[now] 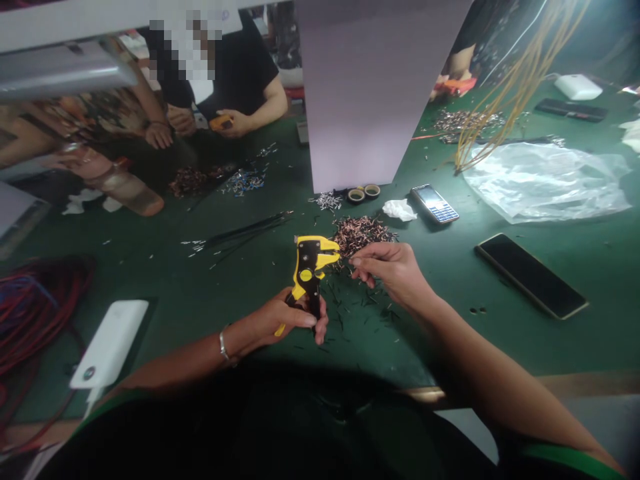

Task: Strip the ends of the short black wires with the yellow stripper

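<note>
My left hand (300, 319) is closed around the handles of a yellow and black wire stripper (309, 267), held upright with its jaws pointing right. Just beside those jaws, my right hand (387, 263) pinches thumb and forefinger together on a short dark wire (349, 261), mostly hidden by the fingertips. Behind the right fingertips lies a pile of short wire pieces (367, 233) with bare copper ends. Dark insulation scraps (345, 310) are scattered on the green table (225, 280) below the hands.
A upright pale panel (365, 93) stands behind the pile. Two small rolls (363, 193), tissue (400, 210), a keypad phone (434, 204), a smartphone (531, 275) and a plastic bag (545, 180) lie around. At left are a power bank (110, 343) and coiled red cable (35, 313). Co-workers sit opposite.
</note>
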The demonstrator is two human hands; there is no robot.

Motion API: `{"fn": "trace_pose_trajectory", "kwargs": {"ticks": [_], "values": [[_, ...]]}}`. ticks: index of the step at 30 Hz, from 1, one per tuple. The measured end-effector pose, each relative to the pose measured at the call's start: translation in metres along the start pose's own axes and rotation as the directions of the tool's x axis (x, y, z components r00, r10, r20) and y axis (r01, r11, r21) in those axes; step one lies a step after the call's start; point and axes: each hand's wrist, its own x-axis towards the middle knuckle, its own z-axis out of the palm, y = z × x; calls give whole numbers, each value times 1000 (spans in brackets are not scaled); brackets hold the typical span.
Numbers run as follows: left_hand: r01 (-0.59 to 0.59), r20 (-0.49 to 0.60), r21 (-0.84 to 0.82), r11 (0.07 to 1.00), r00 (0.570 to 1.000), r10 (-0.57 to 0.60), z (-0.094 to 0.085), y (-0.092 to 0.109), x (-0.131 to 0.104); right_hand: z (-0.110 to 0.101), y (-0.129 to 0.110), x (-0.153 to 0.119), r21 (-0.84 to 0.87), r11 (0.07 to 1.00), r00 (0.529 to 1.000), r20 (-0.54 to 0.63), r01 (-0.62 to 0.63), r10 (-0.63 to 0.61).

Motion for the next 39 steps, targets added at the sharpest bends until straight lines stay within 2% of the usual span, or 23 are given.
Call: {"fn": "trace_pose_trajectory", "kwargs": {"ticks": [6,21,27,39], "values": [[-5,-43,23,1000,999,6,1,1,-1,1,-1,0,-6,1000,1000,1,-2,2],[-30,-73,63,998,997,34,0,-1,-1,-1,-2,0,4,1000,1000,-3,-18,18],[-21,-35,89,996,999,24,-1,-2,-2,-2,-2,1,-14,1000,999,25,-19,20],[1,-28,65,998,1000,1,-1,-3,-1,-3,-3,1,-5,1000,999,38,-19,19]]}}
